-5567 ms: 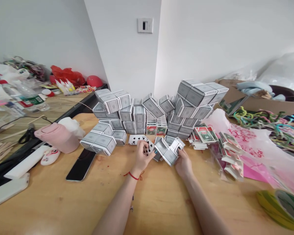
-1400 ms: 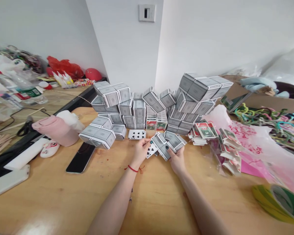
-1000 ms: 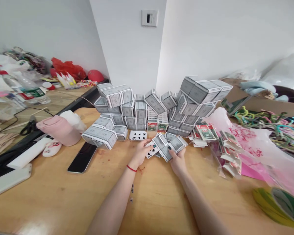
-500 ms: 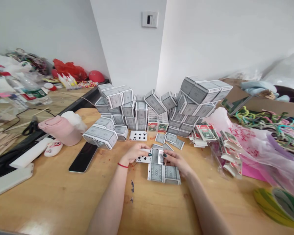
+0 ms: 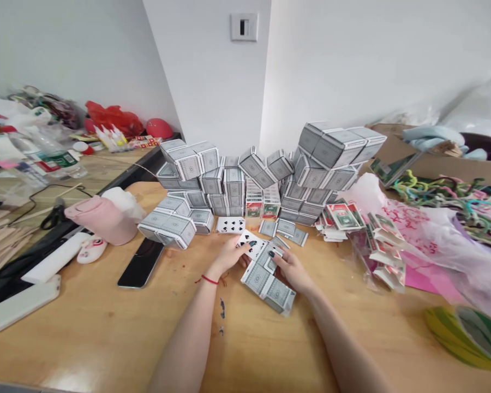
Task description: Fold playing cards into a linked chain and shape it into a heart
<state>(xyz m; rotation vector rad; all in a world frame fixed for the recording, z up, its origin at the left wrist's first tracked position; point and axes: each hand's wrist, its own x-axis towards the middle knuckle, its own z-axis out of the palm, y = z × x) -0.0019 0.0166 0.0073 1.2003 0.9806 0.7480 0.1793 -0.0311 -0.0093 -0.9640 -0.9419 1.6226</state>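
Observation:
Grey-backed playing cards [image 5: 257, 275] joined into a flat-sided piece lie tilted between my hands. My left hand [image 5: 228, 254] has its thumb on a face-up spade card [image 5: 253, 240] along the piece's upper left side, and its other fingers are partly hidden underneath. From the right, my right hand [image 5: 291, 268] grips the piece, thumb and fingers near a small white-edged fold. Just beyond my hands lie another face-up spade card [image 5: 231, 224] and several loose grey-backed cards [image 5: 286, 230].
Behind stands a stepped stack of card-built blocks [image 5: 234, 188]. A phone [image 5: 141, 266] and pink cup [image 5: 102, 219] are to the left. On the right are card boxes [image 5: 344, 216], a plastic bag [image 5: 417, 229] and a roll of yellow-green tape [image 5: 445, 333].
The card piece has turned clockwise, its lower right corner swinging down toward me. The spade card under my left hand has tilted and moved up with it. Both hands keep hold.

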